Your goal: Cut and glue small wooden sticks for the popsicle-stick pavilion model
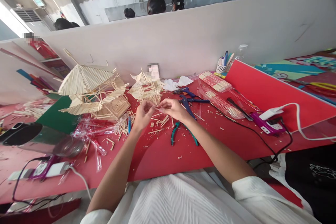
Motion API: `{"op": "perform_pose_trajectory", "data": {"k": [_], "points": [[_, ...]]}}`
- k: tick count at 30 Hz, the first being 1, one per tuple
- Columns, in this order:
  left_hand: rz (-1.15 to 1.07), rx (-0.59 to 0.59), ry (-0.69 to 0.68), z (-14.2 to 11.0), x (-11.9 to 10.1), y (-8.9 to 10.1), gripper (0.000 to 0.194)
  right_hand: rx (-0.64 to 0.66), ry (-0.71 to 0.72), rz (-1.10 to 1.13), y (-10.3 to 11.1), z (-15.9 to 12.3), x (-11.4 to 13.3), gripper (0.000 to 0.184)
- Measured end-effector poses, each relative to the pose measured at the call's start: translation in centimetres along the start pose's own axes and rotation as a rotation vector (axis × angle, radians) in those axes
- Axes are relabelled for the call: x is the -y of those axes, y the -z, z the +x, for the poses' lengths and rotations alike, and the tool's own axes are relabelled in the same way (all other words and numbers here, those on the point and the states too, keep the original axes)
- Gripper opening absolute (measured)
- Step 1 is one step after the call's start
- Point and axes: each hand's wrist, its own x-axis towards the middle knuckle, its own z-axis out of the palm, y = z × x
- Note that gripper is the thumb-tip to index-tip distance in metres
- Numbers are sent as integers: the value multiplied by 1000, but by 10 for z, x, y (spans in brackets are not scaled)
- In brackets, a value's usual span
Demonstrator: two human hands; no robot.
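My left hand and my right hand meet at the fingertips over the red table. Both are closed in a pinch, and whatever small piece is between the fingers is too tiny to make out. Just behind them stands a small pavilion model built of wooden sticks. A larger stick-built model with a slatted roof is to the left. Cut stick pieces lie scattered beneath my hands. Green-handled pliers rest below my right wrist, partly hidden by it. Beyond that wrist are blue-handled pliers and a blue glue gun.
Bundled sticks in plastic and a red board are at right, with a purple power strip. A clear bottle lies at left near another power strip. A white partition runs behind the table.
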Motion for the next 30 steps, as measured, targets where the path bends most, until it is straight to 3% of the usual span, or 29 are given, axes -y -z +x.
{"op": "perform_pose_trajectory", "data": {"k": [3, 6, 9, 13, 16, 18, 22, 26, 28, 30], "points": [[197, 54, 31, 3, -3, 18, 17, 53, -12, -249, 11, -3, 0, 21], [675, 221, 151, 4, -4, 37, 26, 10, -18, -519, 20, -4, -1, 20], [1082, 216, 282, 2, -2, 51, 23, -10, 1, -643, 27, -3, -3, 24], [1289, 191, 405, -2, 0, 64, 22, -45, 73, -686, 32, -2, -2, 24], [1333, 192, 441, -4, 1, 72, 34, -48, 96, -675, 34, -2, 0, 20], [1313, 223, 378, -3, 2, 75, 38, -43, 83, -666, 34, -3, 1, 17], [1002, 518, 214, 3, 5, 69, 19, -41, 63, -655, 34, -4, 1, 13], [629, 788, 236, 3, 14, 57, 8, -48, 77, -686, 32, -4, -2, 15], [617, 792, 244, 1, 21, 56, 8, -48, 85, -705, 31, -4, -4, 15], [701, 717, 240, 0, 26, 59, 9, -47, 90, -725, 30, -4, -6, 16]]}}
